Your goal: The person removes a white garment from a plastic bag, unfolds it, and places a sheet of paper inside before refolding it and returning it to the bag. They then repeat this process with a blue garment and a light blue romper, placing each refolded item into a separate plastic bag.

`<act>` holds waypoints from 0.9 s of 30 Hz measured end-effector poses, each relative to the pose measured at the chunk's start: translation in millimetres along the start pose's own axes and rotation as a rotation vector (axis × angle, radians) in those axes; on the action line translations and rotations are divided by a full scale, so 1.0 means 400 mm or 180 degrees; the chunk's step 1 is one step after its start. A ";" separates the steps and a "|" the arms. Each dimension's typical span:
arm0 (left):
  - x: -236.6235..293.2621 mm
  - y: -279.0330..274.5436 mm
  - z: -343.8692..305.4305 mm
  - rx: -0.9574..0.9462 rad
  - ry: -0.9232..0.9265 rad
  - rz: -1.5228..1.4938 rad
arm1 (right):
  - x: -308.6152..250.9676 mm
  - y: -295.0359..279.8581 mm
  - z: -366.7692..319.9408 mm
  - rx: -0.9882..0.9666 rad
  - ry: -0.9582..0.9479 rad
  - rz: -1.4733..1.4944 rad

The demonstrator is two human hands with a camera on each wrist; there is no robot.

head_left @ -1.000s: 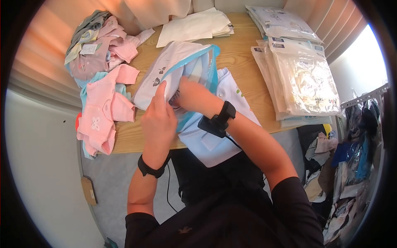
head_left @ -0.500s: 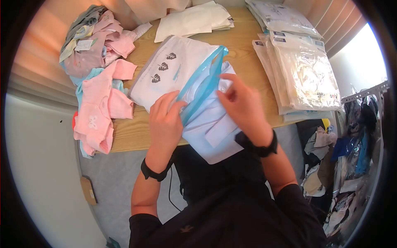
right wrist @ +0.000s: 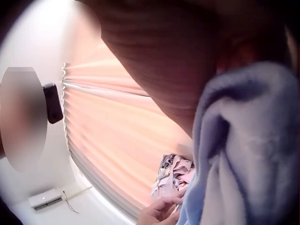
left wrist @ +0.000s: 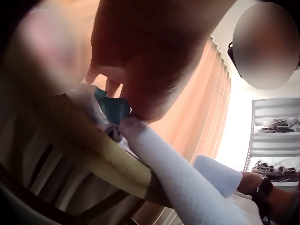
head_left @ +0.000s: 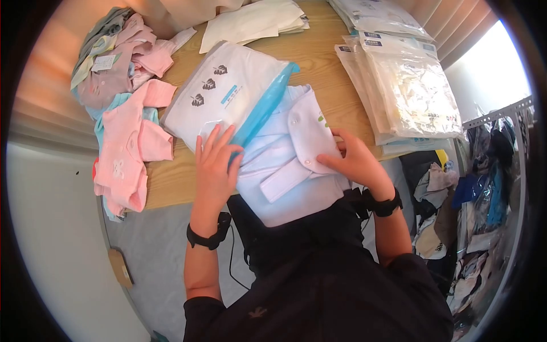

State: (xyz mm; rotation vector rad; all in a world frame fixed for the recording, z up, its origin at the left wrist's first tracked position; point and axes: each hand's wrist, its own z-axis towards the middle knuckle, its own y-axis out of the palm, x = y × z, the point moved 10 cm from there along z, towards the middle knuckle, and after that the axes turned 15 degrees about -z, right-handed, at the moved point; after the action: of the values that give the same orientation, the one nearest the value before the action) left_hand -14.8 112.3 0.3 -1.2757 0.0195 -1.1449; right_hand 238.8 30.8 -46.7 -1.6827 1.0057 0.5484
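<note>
A white plastic bag (head_left: 222,91) with dark leaf prints and a blue edge lies slantwise on the table. My left hand (head_left: 213,168) rests on its lower corner, the fingers fairly straight. Partly beneath the bag's blue edge is a folded pale blue garment (head_left: 290,194) with snap buttons, its near end hanging past the table's front edge. My right hand (head_left: 362,165) pinches the garment's right side, thumb on top and the other fingers tucked under. In the right wrist view, the bunched garment (right wrist: 253,140) rises close beside that hand.
A pink baby top (head_left: 131,151) and a heap of clothes (head_left: 114,68) fill the table's left side. White sheets (head_left: 250,25) lie at the back. Bagged garments (head_left: 404,91) are stacked at the right, and a rack with clothes (head_left: 490,194) stands beyond.
My right hand came out of the bag's opening and moved right onto the pale blue garment. The bag now lies flatter, its leaf prints facing up. My left hand stayed at its lower corner.
</note>
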 end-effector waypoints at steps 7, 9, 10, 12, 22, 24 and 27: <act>-0.055 -0.099 -0.153 0.1594 -0.0617 -0.1703 | 0.091 0.094 -0.074 -0.0058 0.0160 0.1864; -0.105 -0.067 -0.263 0.1807 -0.1179 -0.2917 | 0.090 0.107 -0.105 -0.0150 0.0364 0.2556; -0.117 -0.031 -0.310 0.1749 -0.1379 -0.3218 | 0.091 0.108 -0.120 -0.0205 0.0527 0.2792; -0.124 0.044 -0.384 0.1652 -0.1764 -0.3519 | 0.090 0.116 -0.148 -0.0319 0.0855 0.3270; 0.120 0.435 -0.427 -0.1463 -0.2597 -0.5850 | 0.118 0.191 -0.186 -0.0438 0.1006 0.4622; 0.125 0.446 -0.414 -0.1524 -0.2760 -0.5771 | 0.109 0.194 -0.194 -0.0318 0.1028 0.4664; 0.124 0.450 -0.401 -0.1299 -0.3024 -0.6362 | 0.085 0.200 -0.201 -0.0320 0.0943 0.4841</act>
State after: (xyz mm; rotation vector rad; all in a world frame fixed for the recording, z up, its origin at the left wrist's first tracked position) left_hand 33.8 -63.6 -165.0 -2.0031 -2.2405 -1.9219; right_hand 180.9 -63.6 -88.7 -0.7783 2.4489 1.3053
